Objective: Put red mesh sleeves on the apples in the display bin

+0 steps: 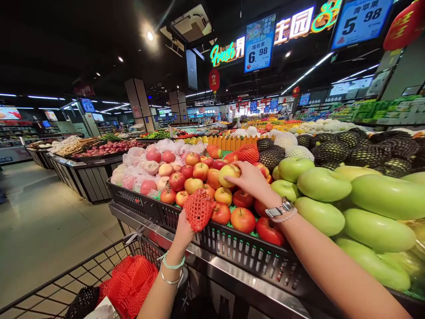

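Note:
My right hand (250,179) is closed on a yellow-green apple (228,174) above the pile of red and yellow apples (200,171). My left hand (184,228), at the front edge of the black crate (239,248), is wrapped round a red foam fruit net (199,209). The net covers most of my left fingers, and I cannot tell whether fruit is inside it. More red apples (243,220) lie just below my right hand.
A shopping cart (83,266) at lower left holds red netted items (131,283). Large green fruits (323,184) are heaped at right, with black-netted fruits (341,146) behind. Wrapped pink fruits (149,166) sit at the crate's left. A metal rail (232,274) runs along the front.

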The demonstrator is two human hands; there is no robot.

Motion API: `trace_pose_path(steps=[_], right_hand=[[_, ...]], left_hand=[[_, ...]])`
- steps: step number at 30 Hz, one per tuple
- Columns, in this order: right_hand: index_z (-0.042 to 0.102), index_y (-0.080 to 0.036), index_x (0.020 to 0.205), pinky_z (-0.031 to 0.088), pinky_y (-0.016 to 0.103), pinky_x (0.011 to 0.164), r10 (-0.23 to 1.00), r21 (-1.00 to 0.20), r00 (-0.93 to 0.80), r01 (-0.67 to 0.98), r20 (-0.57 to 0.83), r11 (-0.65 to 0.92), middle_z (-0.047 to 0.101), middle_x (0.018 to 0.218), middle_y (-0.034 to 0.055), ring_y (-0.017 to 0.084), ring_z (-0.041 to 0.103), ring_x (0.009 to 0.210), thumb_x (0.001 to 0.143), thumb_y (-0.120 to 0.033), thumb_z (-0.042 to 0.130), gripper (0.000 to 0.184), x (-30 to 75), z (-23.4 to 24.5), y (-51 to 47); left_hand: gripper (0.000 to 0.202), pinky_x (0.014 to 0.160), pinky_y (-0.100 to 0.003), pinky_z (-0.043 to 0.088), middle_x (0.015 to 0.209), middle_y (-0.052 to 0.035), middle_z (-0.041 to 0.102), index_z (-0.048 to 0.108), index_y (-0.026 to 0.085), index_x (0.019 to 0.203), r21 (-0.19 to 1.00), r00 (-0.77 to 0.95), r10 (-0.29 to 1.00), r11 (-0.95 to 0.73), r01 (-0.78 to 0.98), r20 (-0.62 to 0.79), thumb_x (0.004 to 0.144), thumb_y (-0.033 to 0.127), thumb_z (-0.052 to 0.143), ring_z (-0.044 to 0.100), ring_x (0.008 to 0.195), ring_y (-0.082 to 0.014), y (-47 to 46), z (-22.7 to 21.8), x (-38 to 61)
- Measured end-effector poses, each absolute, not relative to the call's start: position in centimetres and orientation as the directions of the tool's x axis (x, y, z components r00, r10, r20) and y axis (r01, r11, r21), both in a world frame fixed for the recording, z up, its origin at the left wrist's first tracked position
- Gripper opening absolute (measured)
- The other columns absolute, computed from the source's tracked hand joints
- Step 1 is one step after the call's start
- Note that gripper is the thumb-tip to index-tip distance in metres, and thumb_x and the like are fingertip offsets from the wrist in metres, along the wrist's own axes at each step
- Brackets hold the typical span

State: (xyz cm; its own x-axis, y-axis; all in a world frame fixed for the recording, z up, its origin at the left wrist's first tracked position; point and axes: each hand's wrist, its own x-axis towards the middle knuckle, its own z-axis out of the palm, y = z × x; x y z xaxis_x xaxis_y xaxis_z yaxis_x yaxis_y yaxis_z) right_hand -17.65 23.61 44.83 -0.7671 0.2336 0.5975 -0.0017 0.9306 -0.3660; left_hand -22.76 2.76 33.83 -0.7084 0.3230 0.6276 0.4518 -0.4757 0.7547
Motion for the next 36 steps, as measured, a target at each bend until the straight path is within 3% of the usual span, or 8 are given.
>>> trace_pose_path(steps=[4,9,16,19,22,25,29,36], right_hand=[[0.058,-0.011,0.115,0.049,0.035,0.093,0.234,-0.82,-0.838,-0.358,0.493,0.446,0.063,0.119,0.0134,0.023,0.061,0.107,0.079,-0.032,0.07,0.044,-17.8,45.0,23.0],[0.05,-0.017,0.109,0.054,0.029,0.08,-0.02,-0.947,-0.948,-0.318,0.318,0.045,0.061,0.113,0.008,0.018,0.062,0.101,0.063,-0.03,0.079,0.056,-17.8,43.4,20.6],[0.059,-0.014,0.117,0.051,0.029,0.082,-0.376,-0.795,-0.871,-0.459,0.316,0.396,0.062,0.11,0.0046,0.014,0.058,0.086,0.072,-0.033,0.077,0.052,-17.0,42.4,19.7],[0.058,-0.016,0.125,0.048,0.034,0.093,-0.432,-0.782,-0.842,-0.494,0.322,0.381,0.059,0.125,0.008,0.02,0.058,0.103,0.081,-0.042,0.07,0.053,-16.8,42.4,19.9],[0.052,-0.017,0.129,0.045,0.035,0.099,-0.446,-0.811,-0.842,-0.474,0.303,0.344,0.055,0.129,0.0089,0.022,0.054,0.115,0.088,-0.05,0.059,0.053,-16.7,42.4,19.7],[0.039,-0.02,0.138,0.049,0.029,0.084,-0.409,-0.854,-0.87,-0.416,0.274,0.312,0.057,0.111,0.0046,0.014,0.058,0.09,0.081,-0.045,0.07,0.069,-16.4,42.5,19.5],[0.046,-0.02,0.111,0.045,0.023,0.064,-0.377,-0.858,-0.885,-0.401,0.272,0.322,0.053,0.081,-0.0042,0.011,0.053,0.07,0.07,-0.041,0.081,0.059,-16.4,42.5,19.5],[0.058,-0.014,0.081,0.04,0.027,0.068,-0.392,-0.794,-0.868,-0.459,0.305,0.399,0.056,0.076,-0.0008,0.012,0.049,0.071,0.069,-0.051,0.08,0.044,-16.8,42.4,19.4]], left_hand=[[0.059,0.113,-0.048,0.041,0.129,-0.0136,0.065,0.064,0.016,0.123,0.71,-0.678,0.226,-0.333,0.621,0.699,0.067,0.027,0.081,0.058,0.124,-0.0293,2.8,32.7,-23.7],[0.063,0.116,-0.055,0.032,0.136,-0.0175,0.057,0.063,0.016,0.123,0.636,-0.618,0.156,-0.136,0.759,0.771,0.064,0.031,0.083,0.048,0.133,-0.0355,2.2,31.3,-25.3],[0.063,0.103,-0.047,0.049,0.125,-0.015,0.064,0.059,0.017,0.126,0.382,-0.383,0.266,0.056,0.922,0.885,0.069,0.032,0.082,0.061,0.119,-0.0312,0.9,33.0,-23.8],[0.059,0.096,-0.043,0.054,0.118,-0.0132,0.068,0.061,0.016,0.121,0.334,-0.358,0.227,0.138,0.932,0.906,0.068,0.034,0.081,0.066,0.109,-0.0294,0.7,33.8,-22.2],[0.064,0.09,-0.044,0.057,0.113,-0.0126,0.069,0.06,0.015,0.118,0.437,-0.456,0.102,0.165,0.884,0.884,0.064,0.04,0.084,0.068,0.103,-0.0303,0.9,33.6,-21.7],[0.071,0.086,-0.047,0.058,0.111,-0.0136,0.068,0.058,0.014,0.116,0.568,-0.57,-0.036,0.163,0.807,0.821,0.059,0.045,0.086,0.069,0.099,-0.0319,1.3,32.8,-22.1],[0.082,0.095,-0.052,0.052,0.118,-0.0152,0.065,0.058,0.014,0.12,0.55,-0.536,-0.124,0.215,0.807,0.835,0.053,0.049,0.09,0.063,0.111,-0.0352,1.7,32.2,-23.0],[0.067,0.106,-0.048,0.044,0.118,-0.0134,0.064,0.061,0.016,0.117,0.568,-0.555,-0.131,0.102,0.816,0.821,0.06,0.039,0.087,0.058,0.121,-0.033,2.1,32.5,-23.6]])
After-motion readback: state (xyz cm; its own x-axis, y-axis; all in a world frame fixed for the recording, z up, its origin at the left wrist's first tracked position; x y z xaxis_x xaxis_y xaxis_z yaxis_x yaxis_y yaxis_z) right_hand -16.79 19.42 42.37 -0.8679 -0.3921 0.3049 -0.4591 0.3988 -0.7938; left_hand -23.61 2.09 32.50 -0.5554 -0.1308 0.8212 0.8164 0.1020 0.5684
